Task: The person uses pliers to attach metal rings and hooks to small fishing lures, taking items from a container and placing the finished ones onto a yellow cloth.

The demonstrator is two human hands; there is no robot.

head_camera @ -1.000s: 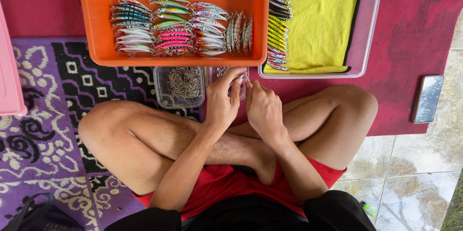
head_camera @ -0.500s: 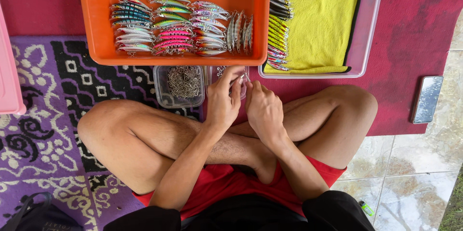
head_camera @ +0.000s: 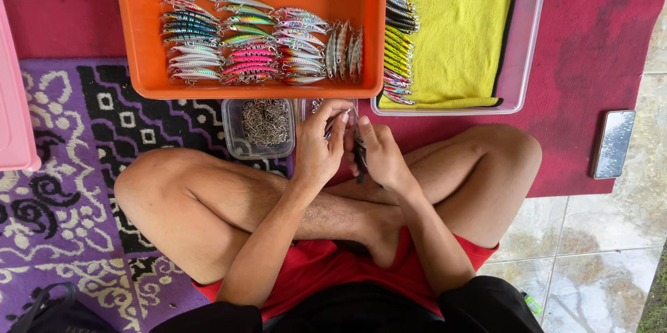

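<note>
Both hands are up together over the crossed legs, just in front of the near rim of the orange tray (head_camera: 132, 27) — the left hand (head_camera: 318, 149) has its fingers pinched on a small fishing lure (head_camera: 332, 123), though the lure is mostly hidden and its colour is hard to tell. The right hand (head_camera: 381, 156) is closed around dark pliers (head_camera: 360, 156), whose tip meets the lure right between the two thumbs. Just beside the left hand, on the floor against the tray's near edge, sits a small clear box of hooks (head_camera: 260, 124), full of a tangle of metal. Inside the orange tray, rows of painted lures (head_camera: 236, 48) lie side by side along its near wall — pink, green, blue, silver. To the right, a clear tray (head_camera: 531, 41) carries a yellow towel (head_camera: 465, 20), with more lures lined along the towel's left edge. A phone (head_camera: 613, 144) lies well apart, at the right edge of the red mat (head_camera: 597, 34).
</note>
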